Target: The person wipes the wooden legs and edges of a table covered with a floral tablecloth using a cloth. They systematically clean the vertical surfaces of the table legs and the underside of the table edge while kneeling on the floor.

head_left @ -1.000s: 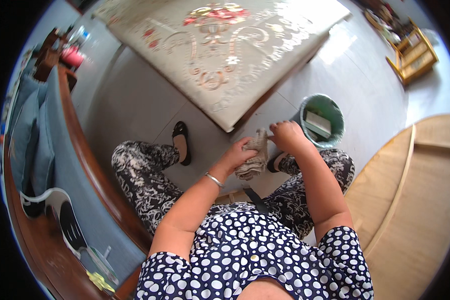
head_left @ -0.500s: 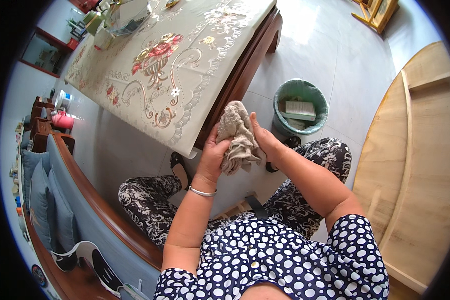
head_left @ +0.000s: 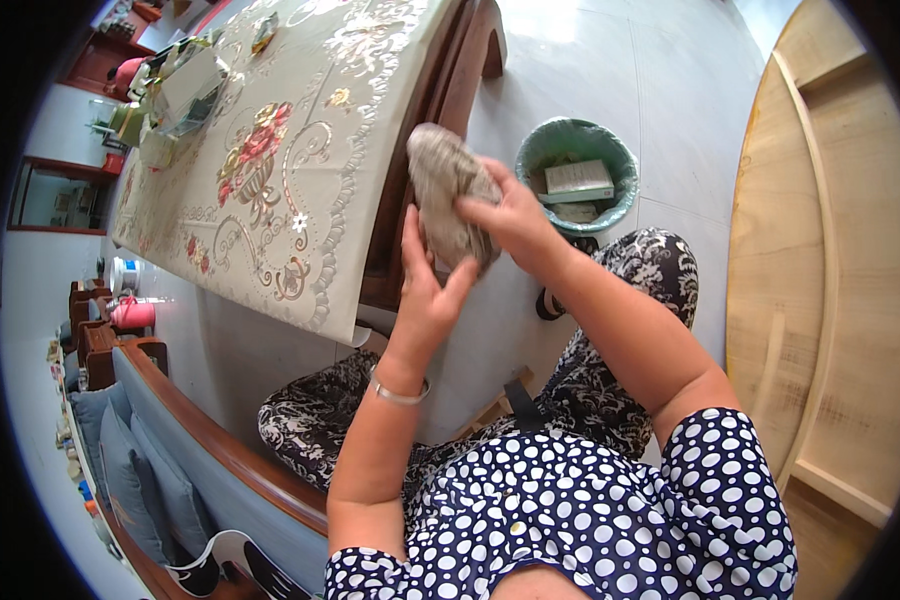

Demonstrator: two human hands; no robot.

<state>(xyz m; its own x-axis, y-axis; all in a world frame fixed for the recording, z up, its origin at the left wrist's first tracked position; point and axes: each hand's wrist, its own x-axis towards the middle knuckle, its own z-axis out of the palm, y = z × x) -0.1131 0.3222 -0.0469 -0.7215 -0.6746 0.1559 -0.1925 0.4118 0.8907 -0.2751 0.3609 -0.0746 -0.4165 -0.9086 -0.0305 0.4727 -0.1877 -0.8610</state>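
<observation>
Between my hands is a beige-grey cloth, bundled into a long shape with a rounded far end. Whether anything lies inside its folds I cannot tell. My left hand supports the near left side of the bundle, thumb and fingers spread around it. From the right, my right hand grips it, with the thumb lying across the top. The bundle is held in the air just off the right edge of the table, above my lap.
A green-lined bin with a white box in it stands on the floor ahead to the right. A large wooden board is at the far right. At left is a blue-cushioned bench. A clear container sits on the table.
The cloth has moved up and left and changed from loose folds to a smoother, longer bundle. My right hand has shifted over its top. The view has turned slightly.
</observation>
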